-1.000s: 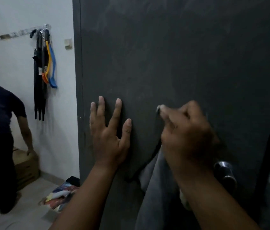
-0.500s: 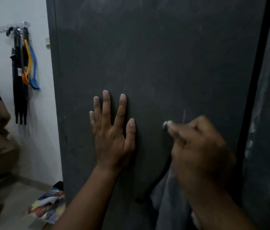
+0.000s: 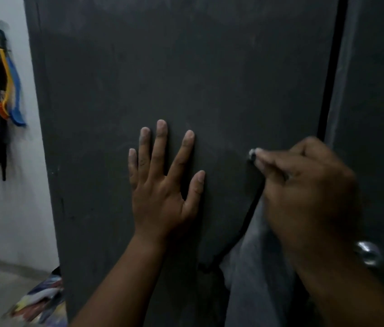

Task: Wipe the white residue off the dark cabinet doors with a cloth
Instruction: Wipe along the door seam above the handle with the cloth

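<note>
Head view: your dark cabinet door [image 3: 186,79] fills the frame, with the grey cloth [image 3: 254,279] hanging against it near its right edge. Your left hand [image 3: 162,185] lies flat on the door, fingers spread. Your right hand [image 3: 304,190] pinches the cloth, fingertips [image 3: 260,156] pressed to the door beside a silver knob [image 3: 367,253]

2 hands [image 3: 162,197] [image 3: 308,192], 1 cloth [image 3: 254,279], 2 cabinet doors [image 3: 162,79] [image 3: 379,114], 1 knob [image 3: 367,253].
</note>
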Available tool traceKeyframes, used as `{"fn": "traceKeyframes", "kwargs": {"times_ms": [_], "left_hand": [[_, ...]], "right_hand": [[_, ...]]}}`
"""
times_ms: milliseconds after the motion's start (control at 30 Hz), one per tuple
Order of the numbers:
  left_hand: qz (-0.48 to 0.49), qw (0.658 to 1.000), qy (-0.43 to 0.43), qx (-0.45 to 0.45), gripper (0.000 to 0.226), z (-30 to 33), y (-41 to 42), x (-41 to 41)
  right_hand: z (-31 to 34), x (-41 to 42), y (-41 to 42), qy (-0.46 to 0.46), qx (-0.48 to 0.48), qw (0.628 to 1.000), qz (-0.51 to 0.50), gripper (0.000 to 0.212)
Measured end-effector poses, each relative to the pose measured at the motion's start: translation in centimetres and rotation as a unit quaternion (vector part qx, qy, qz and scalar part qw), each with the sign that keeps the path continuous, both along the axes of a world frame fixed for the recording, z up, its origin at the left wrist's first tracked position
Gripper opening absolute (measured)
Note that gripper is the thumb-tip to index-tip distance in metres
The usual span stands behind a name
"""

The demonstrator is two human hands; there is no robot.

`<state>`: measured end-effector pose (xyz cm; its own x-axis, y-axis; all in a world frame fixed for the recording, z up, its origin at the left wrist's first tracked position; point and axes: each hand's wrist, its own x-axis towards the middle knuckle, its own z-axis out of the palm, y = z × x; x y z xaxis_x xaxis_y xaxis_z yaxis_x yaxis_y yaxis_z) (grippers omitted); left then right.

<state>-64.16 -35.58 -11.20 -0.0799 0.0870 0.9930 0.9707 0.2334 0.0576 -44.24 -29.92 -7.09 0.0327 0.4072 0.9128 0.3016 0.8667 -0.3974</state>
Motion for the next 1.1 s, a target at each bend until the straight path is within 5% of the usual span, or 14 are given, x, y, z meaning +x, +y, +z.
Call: {"fn": "traceKeyframes", "kwargs": {"times_ms": [267,367,567,767,833,900,1100], "left_hand": [[-0.013,1.0,-0.02,0.002,0.063,0.0,0.1,0.8],[-0.017,1.0,-0.025,0.0,0.065,0.0,0.1,1.0],[-0.013,0.998,-0.065,0.019,0.061,-0.6,1.9,3.5],[-0.009,0.999,-0.044,0.008,0.063,-1.2,1.7,2.9],[-0.006,0.999,-0.034,-0.004,0.067,-1.6,1.6,2.8],[-0.001,0.999,-0.031,-0.015,0.069,-1.9,1.5,2.7],[0.003,0.999,-0.03,-0.021,0.07,-2.2,1.5,2.6]], "right_hand": [[-2.9,-0.7,-0.9,-0.102,0.03,0.994,-0.007,0.007],[-2.8,0.2,-0.2,-0.044,0.002,0.999,0.029,0.022],[2.0,-2.7,-0.6,0.019,0.114,0.992,-0.049,0.011],[-2.4,-1.6,-0.4,-0.157,0.09,0.983,-0.003,0.015],[-3.4,-0.3,0.5,-0.074,0.035,0.996,0.045,0.004],[-3.5,1.0,0.8,0.019,-0.01,0.994,0.103,0.015],[-6.1,4.3,0.3,-0.236,-0.05,0.97,-0.019,0.022]]}}
